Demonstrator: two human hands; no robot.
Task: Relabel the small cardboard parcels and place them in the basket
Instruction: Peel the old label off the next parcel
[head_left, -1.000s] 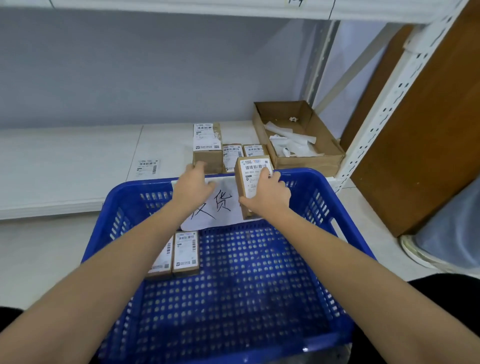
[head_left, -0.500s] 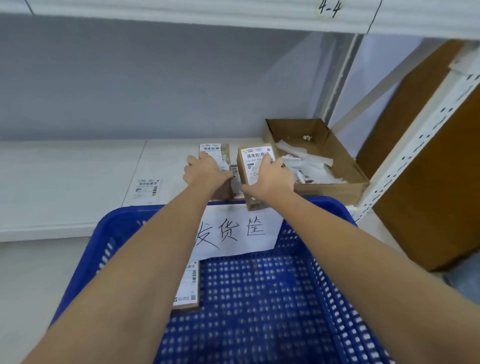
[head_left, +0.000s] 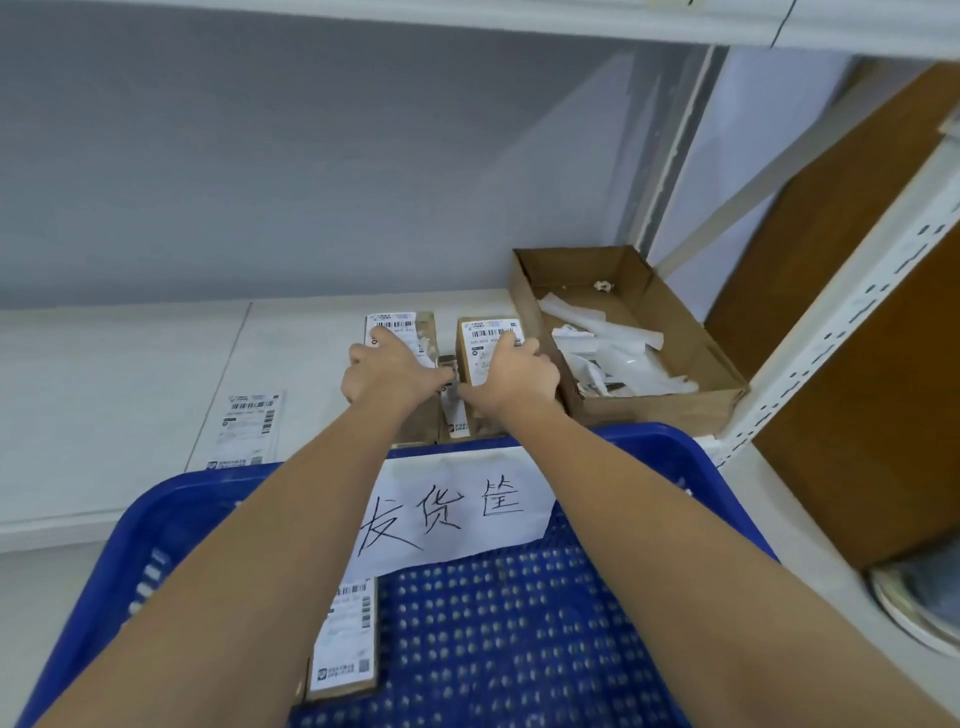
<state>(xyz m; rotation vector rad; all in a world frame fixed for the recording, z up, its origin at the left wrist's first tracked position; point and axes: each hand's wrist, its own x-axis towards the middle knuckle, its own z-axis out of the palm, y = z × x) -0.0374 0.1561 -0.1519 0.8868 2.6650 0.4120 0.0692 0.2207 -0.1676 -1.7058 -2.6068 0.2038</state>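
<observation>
— Starting nearest: the blue perforated plastic basket (head_left: 519, 649) sits just below the shelf edge, with a white paper sign (head_left: 457, 512) hung on its far wall and one labelled brown cardboard parcel (head_left: 345, 644) lying flat inside at the left.

— And the hands?

— Both reach past the basket to the white shelf (head_left: 130, 364). The left hand (head_left: 387, 376) rests on a stacked brown parcel with a white barcode label (head_left: 397, 327), fingers laid over its top. The right hand (head_left: 519, 371) grasps another small labelled parcel (head_left: 485, 338), fingers curled round its far edge, thumb on the near side.

— How should this step go?

— I'd judge a parcel is being picked or set among the group. Keep the left hand steadying the stack, lift the right one straight up so the narrow parcel (head_left: 452, 415) between them isn't dragged.

— Anything unclear?

— Whether the gripped parcel touches the shelf is hidden by the hand. Label print is too blurred to read. A loose label sheet (head_left: 249, 426) lies on the shelf at left; an open cardboard tray of white paper scraps (head_left: 649, 410) stands just right of the parcels.
</observation>
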